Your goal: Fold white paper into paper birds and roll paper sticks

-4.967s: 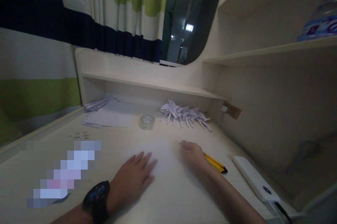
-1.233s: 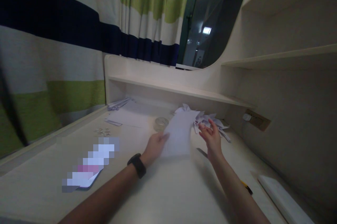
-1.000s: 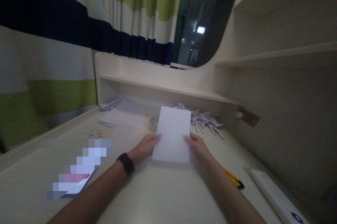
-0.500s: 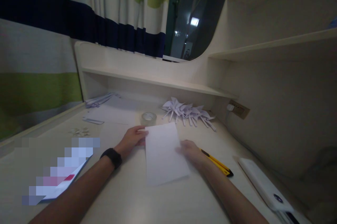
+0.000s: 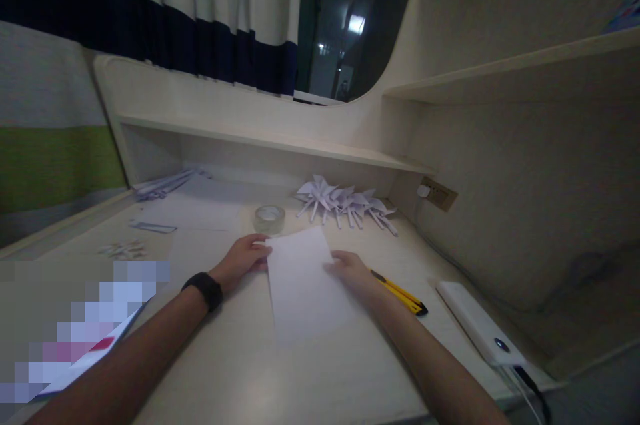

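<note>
A white sheet of paper (image 5: 303, 285) is held between my two hands over the desk, tilted slightly. My left hand (image 5: 245, 260) pinches its upper left edge, thumb on top, with a black band on that wrist. On the opposite edge, the thumb and fingers of my right hand (image 5: 349, 272) grip the sheet. Just beyond my left hand stands a roll of clear tape (image 5: 269, 220). A yellow and black utility knife (image 5: 400, 293) lies against the right side of my right hand and forearm.
Several paper pinwheels (image 5: 345, 202) lie at the back. Paper sheets (image 5: 205, 205), rolled paper sticks (image 5: 167, 185) and small white pieces (image 5: 123, 250) are at the left. A power strip (image 5: 477, 322) with cords lies right, below a wall socket (image 5: 440, 194). A partly blurred flat device (image 5: 100, 345) is front left.
The whole view has shifted, so the desk things sit further left and a little higher. Both hands keep their hold on the sheet, which has barely moved relative to them.
</note>
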### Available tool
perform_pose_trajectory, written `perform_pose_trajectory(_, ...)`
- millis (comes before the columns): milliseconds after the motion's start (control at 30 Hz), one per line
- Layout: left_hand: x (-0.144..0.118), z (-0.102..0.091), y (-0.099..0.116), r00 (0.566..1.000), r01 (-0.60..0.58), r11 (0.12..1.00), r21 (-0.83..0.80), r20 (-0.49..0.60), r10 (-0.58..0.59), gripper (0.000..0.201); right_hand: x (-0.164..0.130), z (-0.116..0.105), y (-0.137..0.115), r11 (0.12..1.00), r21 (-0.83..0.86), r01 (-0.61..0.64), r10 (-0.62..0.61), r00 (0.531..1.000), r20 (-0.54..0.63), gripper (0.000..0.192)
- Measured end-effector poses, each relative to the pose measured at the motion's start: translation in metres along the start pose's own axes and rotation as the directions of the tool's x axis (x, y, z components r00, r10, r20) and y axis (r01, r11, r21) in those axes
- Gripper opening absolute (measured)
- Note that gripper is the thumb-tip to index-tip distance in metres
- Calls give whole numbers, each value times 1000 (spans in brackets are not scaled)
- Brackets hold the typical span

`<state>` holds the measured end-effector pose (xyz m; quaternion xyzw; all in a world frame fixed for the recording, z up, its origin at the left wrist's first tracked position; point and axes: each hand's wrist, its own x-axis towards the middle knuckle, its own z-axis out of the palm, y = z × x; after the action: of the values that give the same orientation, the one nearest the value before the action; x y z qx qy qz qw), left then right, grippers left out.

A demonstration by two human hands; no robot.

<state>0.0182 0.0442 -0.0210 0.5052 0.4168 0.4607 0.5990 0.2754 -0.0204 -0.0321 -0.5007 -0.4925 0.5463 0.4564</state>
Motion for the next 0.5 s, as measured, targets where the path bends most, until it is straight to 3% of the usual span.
perform_pose_trajectory(167,-2,-4,-2,1000,-10,1000,15,-2,10,22,3,-3,3,997,80,-2,-2,999,45,40)
perform_pose_trajectory(500,-3,-2,0,999,-16,1000,3,50,16,27,-2,1,-3,990,143,-14,-3,994,112,50)
